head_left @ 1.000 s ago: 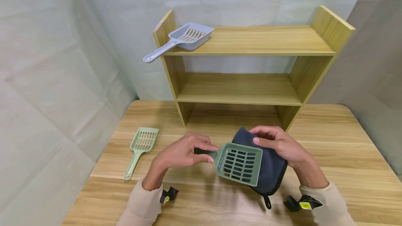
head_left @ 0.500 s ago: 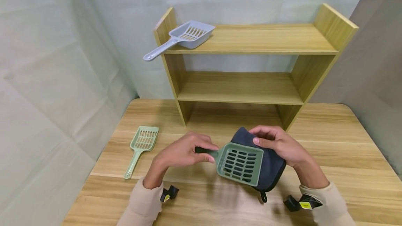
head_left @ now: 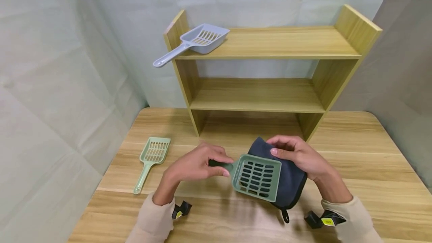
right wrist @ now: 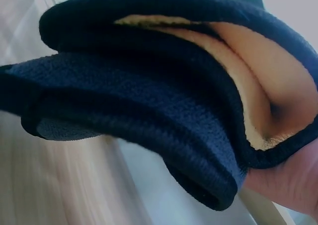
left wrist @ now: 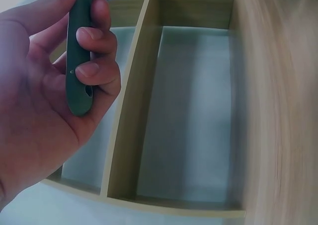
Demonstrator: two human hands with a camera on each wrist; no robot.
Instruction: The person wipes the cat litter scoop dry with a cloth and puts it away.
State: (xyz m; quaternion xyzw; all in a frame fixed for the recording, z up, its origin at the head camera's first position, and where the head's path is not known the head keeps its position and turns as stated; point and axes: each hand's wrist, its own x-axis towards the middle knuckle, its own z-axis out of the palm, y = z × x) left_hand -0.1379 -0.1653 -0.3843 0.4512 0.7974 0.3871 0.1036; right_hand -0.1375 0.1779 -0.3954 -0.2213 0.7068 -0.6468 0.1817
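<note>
My left hand grips the handle of a dark green slotted litter scoop. In the left wrist view, fingers curl round the scoop handle, whose end hangs below them. My right hand pinches a dark blue cloth with black edging and a hanging loop. The cloth lies behind the scoop's basket and shows through its slots; whether they touch along the whole underside is hidden. In the right wrist view the folded cloth wraps partly over the fingers.
On the wooden table, a light green scoop lies at left. A wooden shelf unit stands behind the hands. On its top board sits a grey-blue scoop, its handle jutting past the left side. Pale sheeting hangs around.
The cloth's lower edge and loop have swung slightly left, then partly back right, behind the scoop. Both hands keep their holds and have hardly moved.
</note>
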